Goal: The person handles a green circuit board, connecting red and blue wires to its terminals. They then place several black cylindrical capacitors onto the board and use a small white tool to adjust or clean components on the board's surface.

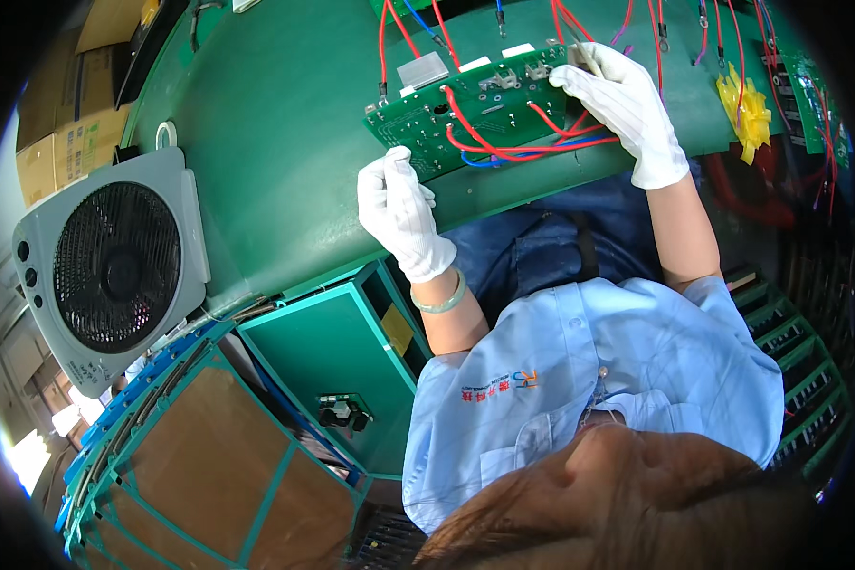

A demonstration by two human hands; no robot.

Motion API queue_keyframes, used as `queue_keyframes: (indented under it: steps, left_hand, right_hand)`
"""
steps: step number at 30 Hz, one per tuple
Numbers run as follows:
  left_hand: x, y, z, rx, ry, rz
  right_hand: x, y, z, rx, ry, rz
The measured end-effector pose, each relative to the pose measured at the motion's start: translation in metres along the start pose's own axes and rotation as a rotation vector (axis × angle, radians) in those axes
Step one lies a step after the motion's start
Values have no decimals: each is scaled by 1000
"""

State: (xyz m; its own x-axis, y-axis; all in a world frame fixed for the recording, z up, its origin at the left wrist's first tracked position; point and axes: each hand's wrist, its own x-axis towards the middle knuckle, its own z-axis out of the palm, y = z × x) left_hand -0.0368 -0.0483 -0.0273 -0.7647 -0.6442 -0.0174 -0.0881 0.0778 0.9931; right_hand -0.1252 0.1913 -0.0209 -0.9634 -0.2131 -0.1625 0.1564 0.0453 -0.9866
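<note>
A green circuit board [418, 138] is held tilted up above the green table, with red and blue wires [503, 150] looping from it and white and metal parts along its far edge. My left hand [404, 211], in a white glove, has its fingers closed at the board's lower left edge. At the upper right corner, my right hand [627, 106], also white-gloved, is closed round a thin pointed metal tool [587, 59], perhaps tweezers. Its thumb and fingertips lie against the board's edge. Most of the tool is hidden by the glove.
A grey box fan [119, 266] stands left of the green table [256, 190]. Red leads with ring terminals [663, 38] lie along the far side. A yellow bundle [746, 114] and another circuit board [807, 104] are at the right. Cardboard boxes [76, 142] are stacked far left; a green cabinet [328, 351] stands below.
</note>
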Motion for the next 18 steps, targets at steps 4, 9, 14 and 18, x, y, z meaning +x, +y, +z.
queue_keyframes:
  steps: [4, 9, 14, 18]
  left_hand:
    - [2, 2, 6, -39, 16, 27]
    - [2, -5, 3, -45, -4, 68]
    - [2, -6, 0, -77, -20, 60]
    - [4, -8, 1, -50, -10, 70]
  right_hand:
    - [3, -5, 3, -4, 13, 58]
    - [6, 11, 0, -64, 10, 23]
    - [3, 7, 0, -57, 45, 19]
    - [-2, -8, 0, -21, 56, 128]
